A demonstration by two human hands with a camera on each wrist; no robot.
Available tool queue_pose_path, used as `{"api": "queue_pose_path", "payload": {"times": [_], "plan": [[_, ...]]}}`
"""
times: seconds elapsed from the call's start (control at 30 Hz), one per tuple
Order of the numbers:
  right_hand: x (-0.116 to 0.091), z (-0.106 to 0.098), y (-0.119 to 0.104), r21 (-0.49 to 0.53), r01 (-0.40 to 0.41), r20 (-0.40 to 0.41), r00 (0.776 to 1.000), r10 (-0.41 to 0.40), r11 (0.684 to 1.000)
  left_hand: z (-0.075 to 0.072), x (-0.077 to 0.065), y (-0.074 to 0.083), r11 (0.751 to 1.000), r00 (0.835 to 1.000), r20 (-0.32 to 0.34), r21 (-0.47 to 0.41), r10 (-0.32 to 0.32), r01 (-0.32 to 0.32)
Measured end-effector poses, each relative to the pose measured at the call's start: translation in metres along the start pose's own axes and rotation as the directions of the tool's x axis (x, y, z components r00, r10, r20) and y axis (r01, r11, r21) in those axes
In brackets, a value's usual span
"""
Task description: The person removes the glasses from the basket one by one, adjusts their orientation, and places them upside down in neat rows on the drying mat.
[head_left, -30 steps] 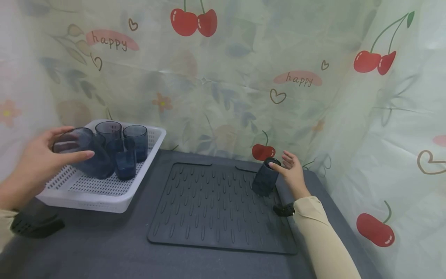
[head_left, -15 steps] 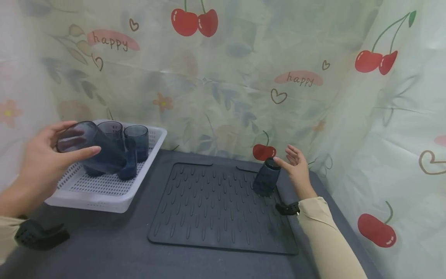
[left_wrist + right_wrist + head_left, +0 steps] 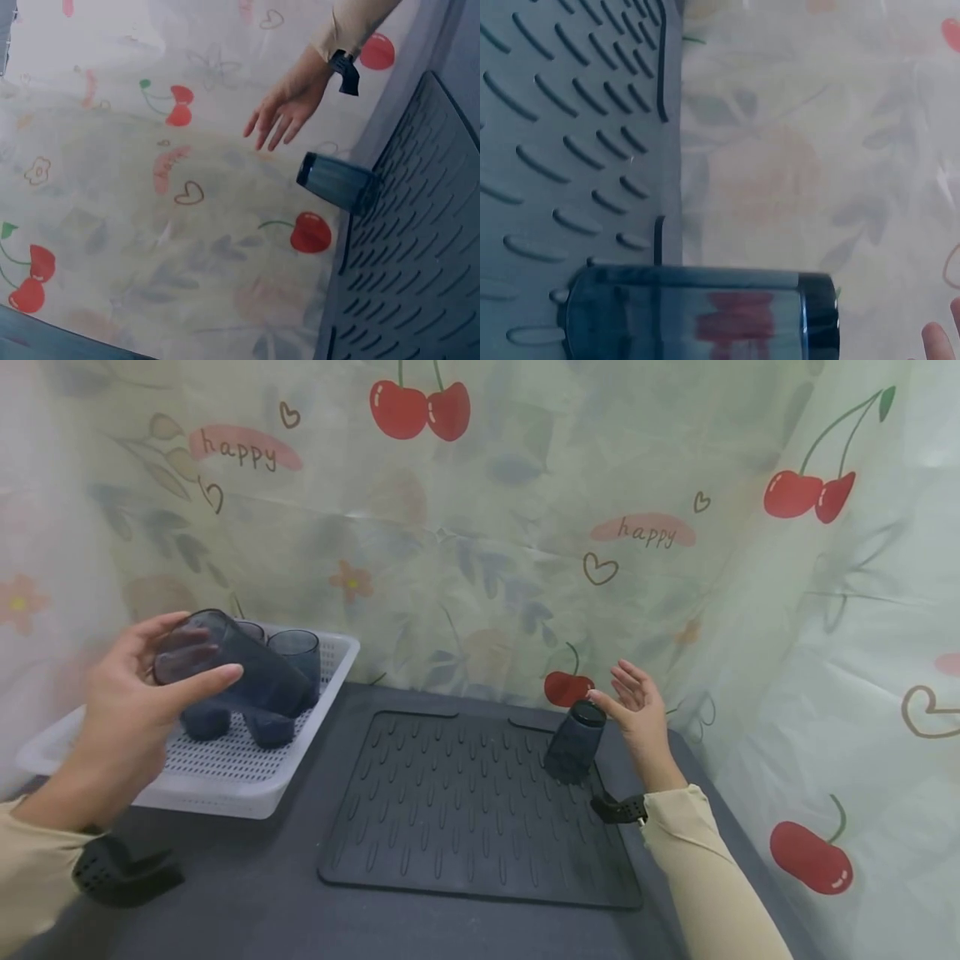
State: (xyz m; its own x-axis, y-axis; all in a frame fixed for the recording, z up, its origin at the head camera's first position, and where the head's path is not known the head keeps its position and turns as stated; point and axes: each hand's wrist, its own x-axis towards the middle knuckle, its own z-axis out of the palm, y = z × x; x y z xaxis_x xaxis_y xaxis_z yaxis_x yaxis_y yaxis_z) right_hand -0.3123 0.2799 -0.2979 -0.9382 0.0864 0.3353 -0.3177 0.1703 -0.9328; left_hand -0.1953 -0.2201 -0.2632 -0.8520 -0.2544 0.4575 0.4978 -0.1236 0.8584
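My left hand (image 3: pixel 135 702) grips a dark blue drinking glass (image 3: pixel 255 672) around its side, near the rim. The glass is tilted above the white basket (image 3: pixel 206 797), its base pointing right. Several similar glasses (image 3: pixel 300 647) stand in the basket, partly hidden behind the held one. On the ribbed drying mat (image 3: pixel 465 827), another blue glass (image 3: pixel 572 747) stands upside down at the far right corner. Beside its base, my right hand (image 3: pixel 637 718) has relaxed, spread fingers and holds nothing; in the left wrist view that hand (image 3: pixel 289 109) is apart from the glass (image 3: pixel 337 184).
The mat lies on a dark grey table (image 3: pixel 420 931), right of the basket. A printed plastic curtain (image 3: pixel 480 527) with cherries hangs behind the table and along its right side. A dark curved edge (image 3: pixel 60 337) crosses the lower left corner of the left wrist view.
My left hand has lifted the tilted glass up and to the right, off the other glasses. My right hand has released the upside-down glass and drawn slightly up and right.
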Motion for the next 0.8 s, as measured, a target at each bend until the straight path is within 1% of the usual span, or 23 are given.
{"api": "queue_pose_path", "payload": {"times": [0.13, 0.23, 0.3, 0.37, 0.5, 0.67, 0.8], "plan": [[-0.004, 0.004, -0.004, 0.018, 0.014, 0.007, 1.000, -0.014, 1.000, 0.010, 0.000, -0.002, 0.996, 1.000, -0.003, -0.091, 0.001, -0.001], [-0.006, 0.006, -0.005, 0.033, 0.014, 0.013, 1.000, -0.015, 0.999, 0.018, -0.001, -0.004, 0.994, 1.000, -0.022, -0.106, -0.002, -0.001], [-0.007, 0.008, -0.006, 0.037, 0.013, 0.018, 1.000, -0.014, 0.999, 0.021, -0.002, -0.006, 0.991, 1.000, -0.017, -0.135, -0.010, 0.008], [-0.008, 0.010, -0.005, 0.042, 0.013, 0.024, 1.000, -0.014, 0.999, 0.024, -0.004, -0.008, 0.991, 1.000, -0.013, -0.134, -0.018, 0.016], [-0.011, 0.014, -0.003, 0.056, 0.016, 0.037, 0.999, -0.018, 0.998, 0.032, -0.008, -0.013, 0.983, 1.000, 0.005, -0.183, -0.029, 0.030], [-0.015, 0.020, 0.002, 0.044, 0.021, 0.066, 0.998, -0.024, 0.999, 0.041, -0.014, -0.020, 0.981, 0.998, 0.001, -0.182, -0.062, 0.061], [-0.018, 0.025, 0.004, 0.041, 0.009, 0.079, 0.997, -0.012, 0.999, 0.048, -0.018, -0.024, 0.985, 0.996, 0.000, -0.150, -0.089, 0.088]]}}
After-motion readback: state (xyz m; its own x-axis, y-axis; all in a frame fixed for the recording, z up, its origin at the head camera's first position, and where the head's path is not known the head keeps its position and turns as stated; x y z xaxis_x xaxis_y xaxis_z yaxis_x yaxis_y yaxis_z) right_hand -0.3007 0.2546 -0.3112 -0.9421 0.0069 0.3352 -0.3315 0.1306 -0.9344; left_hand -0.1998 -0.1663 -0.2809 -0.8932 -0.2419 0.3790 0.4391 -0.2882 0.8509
